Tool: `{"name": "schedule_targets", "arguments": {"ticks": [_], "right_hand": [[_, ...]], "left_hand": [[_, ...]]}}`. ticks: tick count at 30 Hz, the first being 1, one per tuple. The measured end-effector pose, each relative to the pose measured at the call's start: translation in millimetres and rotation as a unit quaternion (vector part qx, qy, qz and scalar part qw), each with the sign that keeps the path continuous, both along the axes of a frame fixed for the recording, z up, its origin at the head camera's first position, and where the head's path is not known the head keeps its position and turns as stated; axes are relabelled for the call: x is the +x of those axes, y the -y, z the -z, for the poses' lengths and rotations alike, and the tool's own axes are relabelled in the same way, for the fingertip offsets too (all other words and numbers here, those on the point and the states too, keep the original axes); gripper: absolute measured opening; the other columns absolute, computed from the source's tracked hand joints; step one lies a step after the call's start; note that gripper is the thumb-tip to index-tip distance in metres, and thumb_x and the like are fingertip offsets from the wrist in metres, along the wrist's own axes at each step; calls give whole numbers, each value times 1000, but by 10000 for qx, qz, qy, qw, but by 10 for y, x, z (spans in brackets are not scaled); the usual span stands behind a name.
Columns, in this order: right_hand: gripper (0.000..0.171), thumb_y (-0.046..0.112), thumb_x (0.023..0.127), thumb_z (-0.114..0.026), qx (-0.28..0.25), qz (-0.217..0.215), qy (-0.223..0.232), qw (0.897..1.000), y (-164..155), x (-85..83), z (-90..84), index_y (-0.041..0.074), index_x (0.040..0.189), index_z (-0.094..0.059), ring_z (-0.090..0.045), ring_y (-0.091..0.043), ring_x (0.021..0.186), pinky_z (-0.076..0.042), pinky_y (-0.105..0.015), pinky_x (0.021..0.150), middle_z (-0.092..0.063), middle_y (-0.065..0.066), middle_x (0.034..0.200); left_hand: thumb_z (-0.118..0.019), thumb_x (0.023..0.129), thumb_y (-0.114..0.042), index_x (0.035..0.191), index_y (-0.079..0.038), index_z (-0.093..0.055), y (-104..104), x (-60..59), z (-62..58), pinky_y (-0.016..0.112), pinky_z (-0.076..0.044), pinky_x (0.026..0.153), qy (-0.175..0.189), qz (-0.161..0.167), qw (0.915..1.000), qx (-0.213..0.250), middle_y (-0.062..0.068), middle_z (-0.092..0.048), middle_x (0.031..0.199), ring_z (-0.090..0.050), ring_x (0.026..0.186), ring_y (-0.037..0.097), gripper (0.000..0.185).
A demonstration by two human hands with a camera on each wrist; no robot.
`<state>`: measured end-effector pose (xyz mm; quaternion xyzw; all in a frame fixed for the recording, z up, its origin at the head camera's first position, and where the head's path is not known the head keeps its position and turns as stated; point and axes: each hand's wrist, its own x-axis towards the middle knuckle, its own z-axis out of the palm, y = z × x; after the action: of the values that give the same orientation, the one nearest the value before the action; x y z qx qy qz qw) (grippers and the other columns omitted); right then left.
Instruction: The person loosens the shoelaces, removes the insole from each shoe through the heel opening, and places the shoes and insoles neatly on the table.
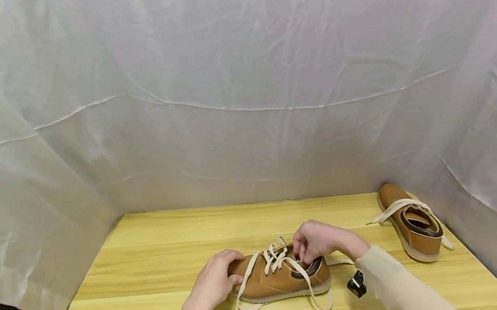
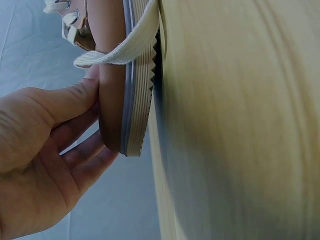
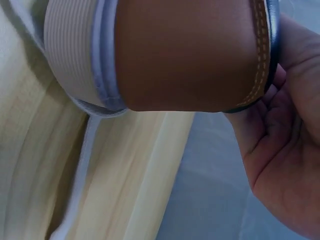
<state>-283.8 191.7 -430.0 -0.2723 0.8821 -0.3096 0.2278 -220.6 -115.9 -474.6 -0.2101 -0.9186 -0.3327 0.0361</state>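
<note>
A brown lace-up shoe (image 1: 264, 282) stands sole down on the wooden table, toe to the left, its cream laces (image 1: 273, 260) loosely threaded with long ends hanging over the side. My left hand (image 1: 217, 278) grips the toe, the thumb on the near side and the fingers round the front, as the left wrist view also shows. My right hand (image 1: 317, 242) is at the shoe's opening, its curled fingers reaching in past the dark padded collar (image 1: 313, 266). Its fingertips are hidden inside. The right wrist view shows the heel (image 3: 190, 55) close up beside this hand.
A second brown shoe (image 1: 418, 230) with loose laces stands at the table's right side, its toe toward the back. A lace end trails on the table (image 1: 156, 238) behind the heel of the first shoe. Grey-white curtains (image 1: 241, 99) enclose the table at the back and sides.
</note>
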Motion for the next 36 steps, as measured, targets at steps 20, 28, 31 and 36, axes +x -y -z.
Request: {"name": "schedule_targets", "arguments": {"ticks": [20, 28, 31, 36], "right_hand": [[16, 0, 88, -73, -1115, -526, -100, 9923, -146, -76, 11, 0, 101, -81, -67, -5, 74, -56, -20, 67, -79, -6, 90], [14, 6, 94, -73, -1168, -436, -133, 9921, -128, -17, -23, 2, 105, -80, -62, -6, 76, -52, -20, 67, -77, -5, 94], [14, 8, 95, -72, -1072, -400, -127, 9934, -125, -22, -26, 4, 105, -80, -60, -6, 73, -49, -20, 63, -75, -2, 91], [13, 10, 97, -70, -949, -323, -50, 9949, -124, 1, -39, 8, 106, -80, -56, -6, 71, -46, -20, 61, -73, 1, 91]], "left_hand": [[-86, 80, -6, 133, -1, -66, 194, -34, -30, 58, -43, 113, 242, 686, 9968, 332, 15, -65, 138, -57, 132, 40, 57], [-87, 77, -4, 135, -1, -65, 200, -19, -42, 58, -42, 114, 331, 779, 9961, 251, 15, -64, 139, -56, 133, 40, 62], [-86, 78, -3, 136, -1, -65, 184, 2, -56, 59, -41, 114, 367, 757, 9962, 230, 16, -63, 140, -56, 133, 41, 62], [-86, 79, -2, 136, -1, -64, 162, 30, -53, 59, -41, 114, 406, 750, 9961, 211, 15, -63, 141, -55, 134, 40, 62]]}}
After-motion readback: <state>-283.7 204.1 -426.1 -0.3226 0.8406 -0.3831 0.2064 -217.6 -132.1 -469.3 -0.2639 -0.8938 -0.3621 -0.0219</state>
